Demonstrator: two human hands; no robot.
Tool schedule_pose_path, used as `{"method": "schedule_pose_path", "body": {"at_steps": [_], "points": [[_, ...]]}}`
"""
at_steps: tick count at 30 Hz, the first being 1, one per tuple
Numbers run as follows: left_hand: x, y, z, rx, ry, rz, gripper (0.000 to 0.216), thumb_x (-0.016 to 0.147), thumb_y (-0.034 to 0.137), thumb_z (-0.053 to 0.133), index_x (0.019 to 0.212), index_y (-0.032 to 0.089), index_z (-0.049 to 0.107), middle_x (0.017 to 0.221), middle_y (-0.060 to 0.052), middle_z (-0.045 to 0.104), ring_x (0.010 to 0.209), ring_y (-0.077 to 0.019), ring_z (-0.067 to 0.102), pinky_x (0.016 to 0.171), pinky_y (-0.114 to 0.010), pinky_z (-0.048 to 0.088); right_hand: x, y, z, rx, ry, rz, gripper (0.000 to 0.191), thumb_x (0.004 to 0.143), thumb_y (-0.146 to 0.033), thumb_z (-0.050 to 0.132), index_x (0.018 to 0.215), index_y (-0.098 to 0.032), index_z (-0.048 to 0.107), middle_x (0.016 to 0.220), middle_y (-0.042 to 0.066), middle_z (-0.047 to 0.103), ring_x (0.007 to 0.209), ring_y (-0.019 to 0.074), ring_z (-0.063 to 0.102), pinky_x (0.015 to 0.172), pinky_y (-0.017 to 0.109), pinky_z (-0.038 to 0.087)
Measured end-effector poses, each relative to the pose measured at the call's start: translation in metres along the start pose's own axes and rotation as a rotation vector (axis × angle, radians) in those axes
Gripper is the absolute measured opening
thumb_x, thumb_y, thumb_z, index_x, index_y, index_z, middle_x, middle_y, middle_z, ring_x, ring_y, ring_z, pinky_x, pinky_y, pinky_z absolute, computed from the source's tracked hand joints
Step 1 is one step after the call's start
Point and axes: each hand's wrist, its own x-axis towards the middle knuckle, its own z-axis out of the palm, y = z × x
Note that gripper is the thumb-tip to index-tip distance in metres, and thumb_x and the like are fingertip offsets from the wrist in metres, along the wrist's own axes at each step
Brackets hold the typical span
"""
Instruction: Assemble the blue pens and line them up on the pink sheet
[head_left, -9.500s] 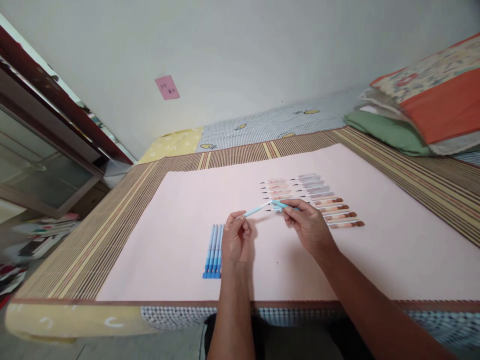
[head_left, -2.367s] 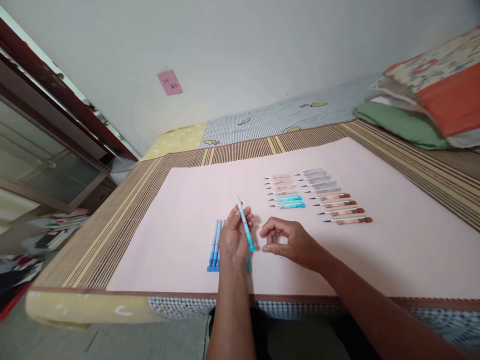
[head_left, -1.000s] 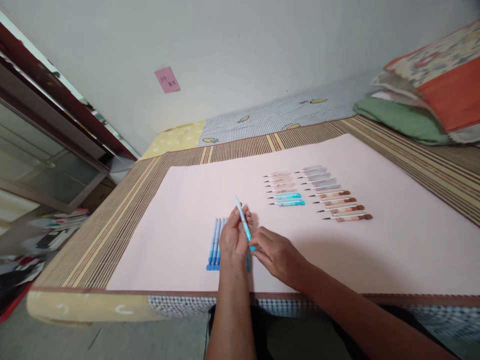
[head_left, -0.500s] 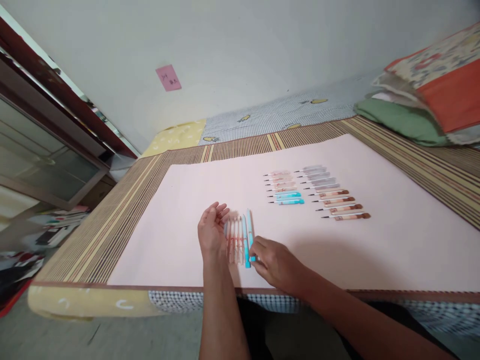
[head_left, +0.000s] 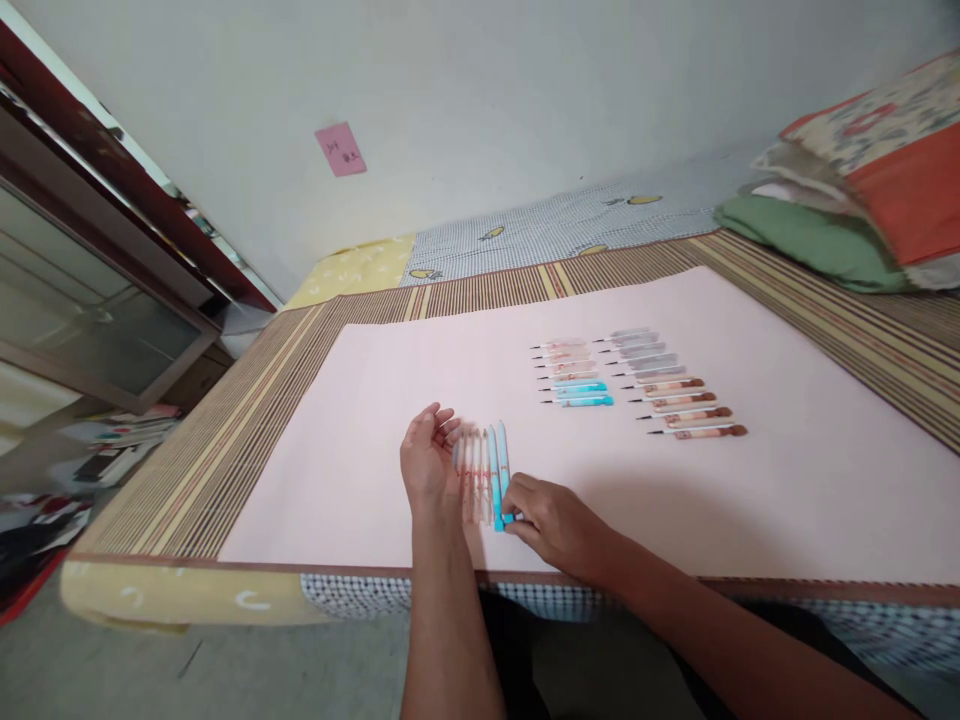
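Observation:
My right hand [head_left: 551, 520] pinches the lower end of a light blue pen [head_left: 503, 450] lying on a pale pink sheet [head_left: 322, 470]. Just left of it, almost parallel, is a second light blue pen [head_left: 494, 468]. Several pale pens with red patterns [head_left: 472, 475] continue this row side by side. At the row's left edge my left hand [head_left: 429, 460] rests upright, palm toward the pens, fingers loosely curled and apart, holding nothing. It partly hides the leftmost pen.
Farther right on the sheet lie two columns of thin white dark-tipped pen pieces: pink ones [head_left: 566, 357] and blue ones [head_left: 589, 395], then grey ones [head_left: 645, 352] and brown ones [head_left: 701, 414]. Folded cloths [head_left: 817, 240] sit at the back right of the striped mat [head_left: 202, 440].
The right-hand blue pen has moved slightly left, narrowing the gap to its blue neighbour. My left hand keeps its place beside the row. The view has shifted a little.

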Motion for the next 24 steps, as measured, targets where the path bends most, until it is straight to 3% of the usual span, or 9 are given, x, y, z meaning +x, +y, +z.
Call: {"method": "schedule_pose_path", "body": {"at_steps": [17,24], "points": [[0.003,-0.006,0.000,0.000,-0.024,-0.022,0.019,0.073,0.020,0.073,0.088,0.010,0.069,0.077,-0.008,0.069,0.065,-0.0131,0.063,0.058,-0.022,0.045,0.000,-0.005,-0.006,-0.067,-0.058,-0.016,0.014,0.082,-0.017,0.074,0.086,-0.019,0.061,0.086,0.000,0.060,0.076,0.0160,0.054,0.070,0.027,0.036],[0.004,-0.010,-0.001,-0.021,-0.039,-0.068,0.020,0.072,0.019,0.075,0.089,0.010,0.069,0.077,-0.007,0.069,0.065,-0.0130,0.063,0.059,-0.022,0.047,0.000,-0.007,0.003,-0.204,-0.035,0.008,0.013,0.087,-0.022,0.070,0.085,-0.019,0.058,0.086,0.002,0.061,0.078,0.0185,0.054,0.069,0.029,0.036]]}}
